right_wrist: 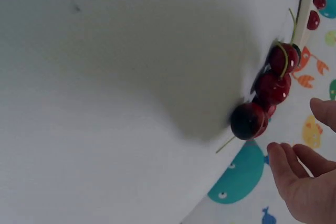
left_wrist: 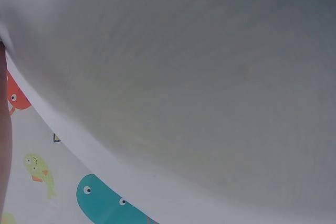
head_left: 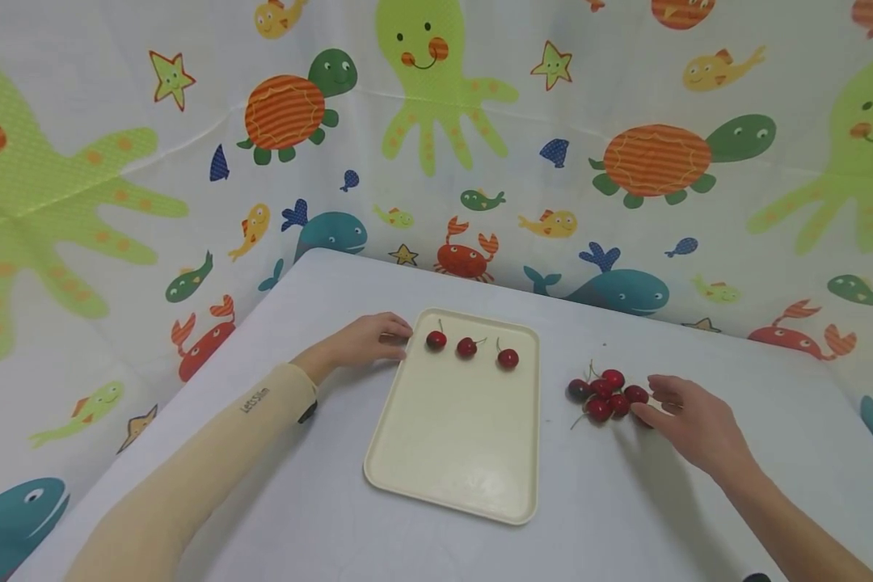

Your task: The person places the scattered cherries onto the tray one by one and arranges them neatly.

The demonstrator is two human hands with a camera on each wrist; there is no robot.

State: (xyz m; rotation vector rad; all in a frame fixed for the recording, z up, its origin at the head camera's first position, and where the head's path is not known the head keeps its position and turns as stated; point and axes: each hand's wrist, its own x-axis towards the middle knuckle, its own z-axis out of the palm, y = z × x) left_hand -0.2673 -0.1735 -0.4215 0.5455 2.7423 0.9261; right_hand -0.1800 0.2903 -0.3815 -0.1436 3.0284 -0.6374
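Note:
A cream rectangular tray (head_left: 454, 428) lies on the white table. Three dark red cherries with stems, among them a middle cherry (head_left: 466, 348), sit in a row near its far end. My left hand (head_left: 364, 339) is at the tray's upper left rim, fingertips right at the edge with the fingers loosely bent. To the right of the tray lies a pile of several cherries (head_left: 600, 390), some with stems showing. Beside that pile hovers my right hand (head_left: 698, 424), thumb and fingers spread apart. In the right wrist view, a gap separates its fingertips (right_wrist: 274, 150) from the cherries (right_wrist: 273, 87).
A curtain (head_left: 436, 186) printed with sea animals hangs behind and to the left of the table (head_left: 276, 485). A beige sleeve (head_left: 211, 453) covers the left forearm. The left wrist view shows mostly a blurred white tabletop (left_wrist: 184, 103) and part of the curtain.

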